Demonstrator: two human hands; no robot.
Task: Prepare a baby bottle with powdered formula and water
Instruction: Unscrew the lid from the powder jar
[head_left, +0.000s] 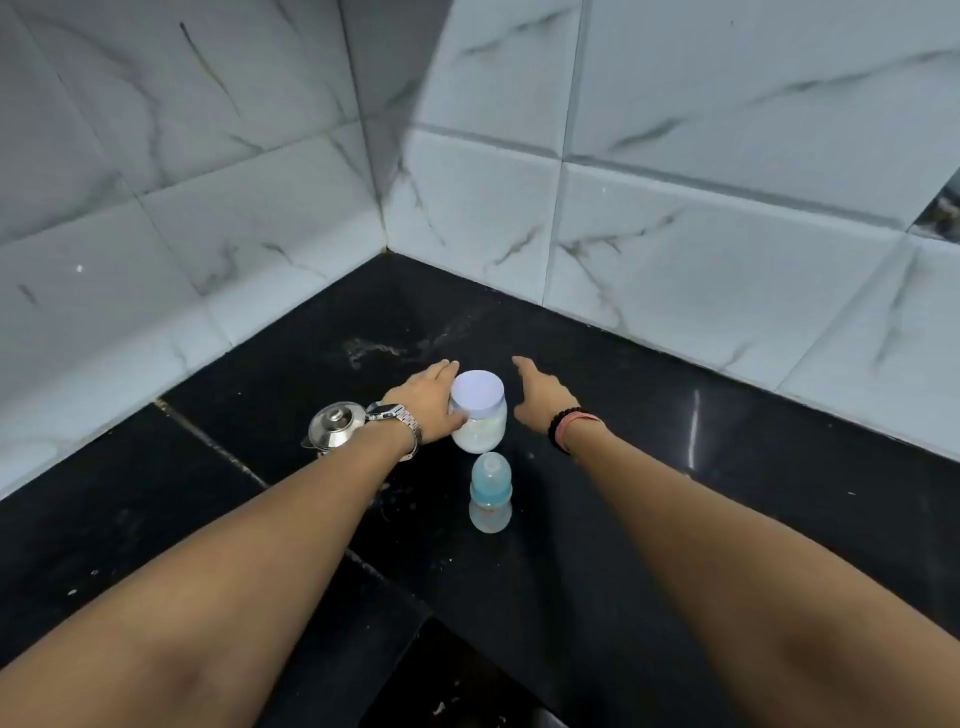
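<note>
Right now your left hand (434, 402) is gripping the clear white-lidded powder jar (478, 413) on the black counter (649, 415), your right hand (540, 400) hovering open beside it; no label is readable on the blue-collared baby bottle (490, 493) standing just before it.

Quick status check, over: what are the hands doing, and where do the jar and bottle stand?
Left hand grips lidded powder jar. Right hand open beside it, not touching. Baby bottle capped, upright, nearer. Steel kettle at left, clear.
</note>
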